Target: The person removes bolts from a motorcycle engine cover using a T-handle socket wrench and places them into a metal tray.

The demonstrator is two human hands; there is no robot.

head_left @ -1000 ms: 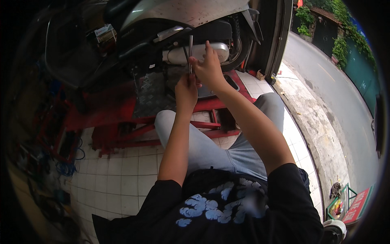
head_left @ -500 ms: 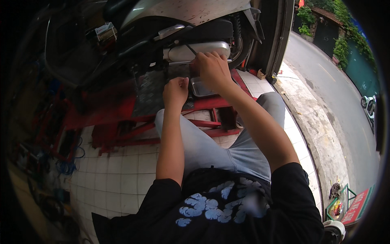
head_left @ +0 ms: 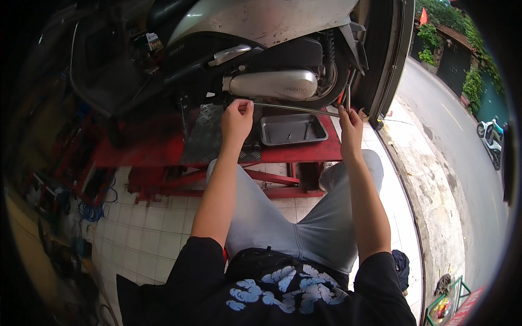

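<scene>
A long thin metal rod, which looks like a T-handle wrench (head_left: 296, 108), runs level between my two hands. My left hand (head_left: 237, 117) is closed around its left end, low beside the scooter's engine cover. My right hand (head_left: 351, 122) grips the other end, where a crosswise bar sticks up past the fingers. Just behind the rod is the scooter's silver engine side cover (head_left: 272, 85). Below the rod, a metal tray (head_left: 266, 142) with a few small dark pieces, perhaps bolts, lies on the red lift platform (head_left: 331, 145).
The scooter (head_left: 266, 22) stands on the red lift, over a white tiled floor (head_left: 163, 223). At the right are a dark door frame (head_left: 391, 60) and the street (head_left: 451, 114). A coiled blue hose (head_left: 91, 211) lies at the left. My knees flank the lift's near edge.
My right hand has moved right and down, away from the engine cover. The rod, earlier angled near the cover, now stretches level between both hands. The tray is no longer partly hidden.
</scene>
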